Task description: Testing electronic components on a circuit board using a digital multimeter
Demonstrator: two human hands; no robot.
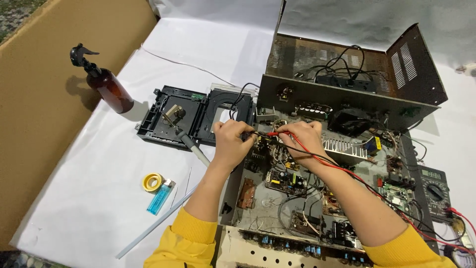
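Through the head camera we are looking down on an opened grey metal amplifier chassis (258,208) crowded with circuit boards, and we are taking it as our landmark. Over its upper left corner, our left hand (230,144) is pinching a slim black test probe (248,134), fingers curled tight around it. Just to the right of that hand, still above the boards, our right hand (303,140) is gripping a slim red test probe (273,134) between thumb and fingers, its tip pointing toward the black one; the two probe tips are almost meeting, though we cannot tell whether they are touching any part. Red and black leads are running along our right forearm to a dark handheld multimeter with a round dial (434,191), lying at the chassis's right edge. Behind the chassis, its perforated dark metal cover (347,74) is standing upright. Left of the chassis, a black plastic disc-drive tray (196,116) is lying on the white sheet (99,188), and farther left an amber spray bottle with a black trigger (101,79) is standing. Near the chassis's lower left, a yellow roll of tape (153,182) and a blue lighter (160,197) are lying side by side.
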